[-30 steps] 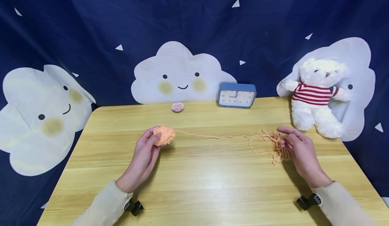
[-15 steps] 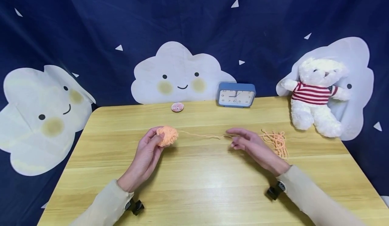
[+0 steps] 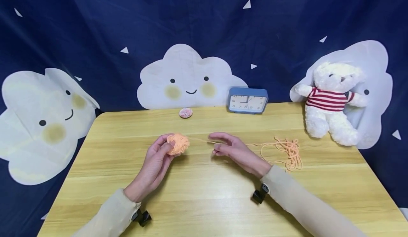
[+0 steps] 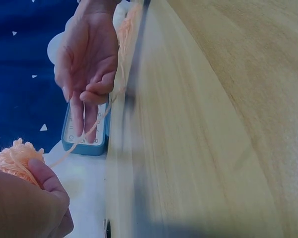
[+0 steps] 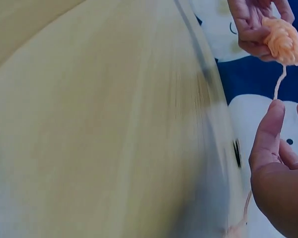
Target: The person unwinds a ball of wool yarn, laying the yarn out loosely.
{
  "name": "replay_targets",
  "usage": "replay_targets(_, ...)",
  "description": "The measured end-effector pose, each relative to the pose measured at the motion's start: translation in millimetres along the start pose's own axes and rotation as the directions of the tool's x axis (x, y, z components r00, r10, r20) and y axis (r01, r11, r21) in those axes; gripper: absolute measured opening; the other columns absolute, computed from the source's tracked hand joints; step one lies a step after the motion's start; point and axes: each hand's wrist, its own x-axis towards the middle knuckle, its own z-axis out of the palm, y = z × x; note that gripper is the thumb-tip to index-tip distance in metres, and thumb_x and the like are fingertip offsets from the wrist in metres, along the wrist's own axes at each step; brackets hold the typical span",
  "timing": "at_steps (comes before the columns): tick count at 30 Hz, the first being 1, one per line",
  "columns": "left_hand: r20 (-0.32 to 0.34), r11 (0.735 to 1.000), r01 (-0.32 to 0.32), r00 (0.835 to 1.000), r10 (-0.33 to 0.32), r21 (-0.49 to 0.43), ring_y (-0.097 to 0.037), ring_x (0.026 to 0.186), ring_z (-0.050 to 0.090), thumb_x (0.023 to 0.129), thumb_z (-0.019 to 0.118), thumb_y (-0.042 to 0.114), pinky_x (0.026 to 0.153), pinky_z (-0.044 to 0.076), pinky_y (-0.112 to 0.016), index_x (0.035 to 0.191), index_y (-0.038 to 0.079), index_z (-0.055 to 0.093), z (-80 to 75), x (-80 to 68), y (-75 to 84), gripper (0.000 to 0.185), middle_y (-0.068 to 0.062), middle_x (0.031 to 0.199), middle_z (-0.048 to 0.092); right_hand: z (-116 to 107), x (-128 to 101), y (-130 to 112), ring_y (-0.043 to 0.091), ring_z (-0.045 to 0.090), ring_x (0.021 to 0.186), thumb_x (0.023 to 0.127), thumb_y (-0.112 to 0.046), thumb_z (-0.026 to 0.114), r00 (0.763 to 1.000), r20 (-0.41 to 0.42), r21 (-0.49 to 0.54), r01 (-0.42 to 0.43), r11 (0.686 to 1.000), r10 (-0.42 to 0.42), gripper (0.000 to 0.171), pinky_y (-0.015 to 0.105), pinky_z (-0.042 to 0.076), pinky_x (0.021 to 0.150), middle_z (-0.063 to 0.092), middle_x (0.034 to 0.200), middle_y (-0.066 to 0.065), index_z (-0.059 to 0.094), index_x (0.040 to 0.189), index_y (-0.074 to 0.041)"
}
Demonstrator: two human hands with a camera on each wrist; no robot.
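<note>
Left hand (image 3: 156, 162) grips yarn ball (image 3: 178, 144) above the surface (image 3: 204, 194). Right hand (image 3: 234, 152), just right of it, pinches the strand (image 3: 255, 145), which runs rightward to loose pile (image 3: 288, 152).

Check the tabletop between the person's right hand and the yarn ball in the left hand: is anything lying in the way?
Nothing visible does. Only the yarn strand spans the bare table between the right hand and the yarn ball, which the left hand holds.

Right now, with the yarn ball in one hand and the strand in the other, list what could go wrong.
1. The loose yarn pile looks tangled; pulling the strand may knot it.
2. The left hand holds the yarn ball only at its fingertips; a tug might pull it free.
3. The right hand holds the strand loosely; it may slip.
</note>
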Motion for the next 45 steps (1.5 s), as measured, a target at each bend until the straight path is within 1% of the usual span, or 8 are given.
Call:
replay_targets(5,-0.005,1.000,0.002,1.000,-0.002,-0.004,-0.021,0.117,0.061,0.108,0.051,-0.006,0.093,0.058,-0.028,0.140,-0.004,0.050,0.6,0.5,-1.3,0.032,-0.016,0.141,0.053,9,5,-1,0.034,0.069,0.113,0.105,-0.002,0.067,0.999,0.029,0.029,-0.019,0.999,0.019,0.056,0.040,0.059,0.102,0.056,0.155,0.024,0.048,0.157,0.006)
replay_targets(9,-0.001,1.000,-0.003,1.000,0.003,-0.004,-0.021,0.118,0.061,0.108,0.052,-0.006,0.098,0.058,-0.029,0.140,-0.005,0.050,0.5,0.7,-1.9,0.032,-0.016,0.140,0.054,9,1,-3,0.025,0.069,0.104,0.107,-0.006,0.068,0.999,0.021,0.010,-0.030,0.999,0.030,0.048,0.040,0.059,0.101,0.064,0.138,0.030,0.053,0.150,0.010)
replay_targets(12,0.000,1.000,-0.005,1.000,0.005,-0.002,-0.020,0.118,0.062,0.108,0.052,-0.005,0.101,0.057,-0.030,0.140,-0.004,0.051,-0.2,0.9,-2.2,0.032,-0.015,0.139,0.056,5,-4,-2,0.020,0.067,0.097,0.107,-0.009,0.069,1.000,-0.003,-0.025,-0.023,0.999,0.023,0.039,0.039,0.060,0.098,0.066,0.124,0.030,0.061,0.139,0.012)
replay_targets(15,-0.009,1.000,-0.004,1.000,0.004,0.007,-0.019,0.118,0.062,0.108,0.052,-0.005,0.104,0.056,-0.031,0.141,-0.004,0.051,-1.8,0.9,-2.3,0.033,-0.014,0.137,0.057,-2,-11,-1,0.017,0.066,0.092,0.107,-0.012,0.070,0.999,-0.048,-0.051,-0.014,0.999,0.011,0.035,0.035,0.061,0.092,0.067,0.118,0.028,0.066,0.131,0.013)
replay_targets(19,-0.022,1.000,-0.012,1.000,0.012,0.021,-0.018,0.117,0.063,0.108,0.054,-0.005,0.105,0.055,-0.030,0.139,-0.004,0.051,-3.6,0.1,-1.6,0.031,-0.012,0.135,0.059,-9,-20,-1,0.015,0.065,0.089,0.107,-0.012,0.069,0.994,-0.107,-0.051,-0.001,0.999,-0.004,0.034,0.031,0.060,0.087,0.069,0.115,0.025,0.066,0.129,0.014)
replay_targets(26,-0.027,0.999,-0.039,0.999,0.039,-0.006,-0.016,0.115,0.066,0.107,0.054,-0.007,0.103,0.056,-0.028,0.135,-0.003,0.056,-2.5,-0.3,-3.0,0.028,-0.010,0.131,0.063,-18,-34,-4,0.014,0.063,0.086,0.107,-0.011,0.070,0.982,-0.186,-0.013,0.033,0.999,-0.035,0.031,0.026,0.058,0.081,0.069,0.106,0.015,0.065,0.124,0.014)
replay_targets(36,-0.036,0.999,-0.047,0.998,0.047,0.006,-0.018,0.115,0.062,0.106,0.055,-0.007,0.100,0.057,-0.028,0.141,-0.002,0.054,-3.1,0.1,-3.2,0.035,-0.011,0.131,0.060,-14,-52,-12,0.017,0.064,0.086,0.106,-0.011,0.069,0.988,-0.147,-0.108,0.038,0.993,-0.053,0.021,0.031,0.059,0.082,0.069,0.104,0.020,0.070,0.118,0.006)
replay_targets(45,-0.039,0.999,-0.046,0.998,0.046,0.003,-0.021,0.120,0.059,0.105,0.052,-0.008,0.104,0.056,-0.030,0.147,0.002,0.054,-6.6,-0.3,0.4,0.043,-0.013,0.141,0.051,-17,-68,-7,0.023,0.066,0.087,0.107,-0.013,0.069,0.991,-0.118,-0.171,0.038,0.985,-0.059,0.026,0.032,0.059,0.081,0.071,0.100,0.022,0.068,0.118,0.010)
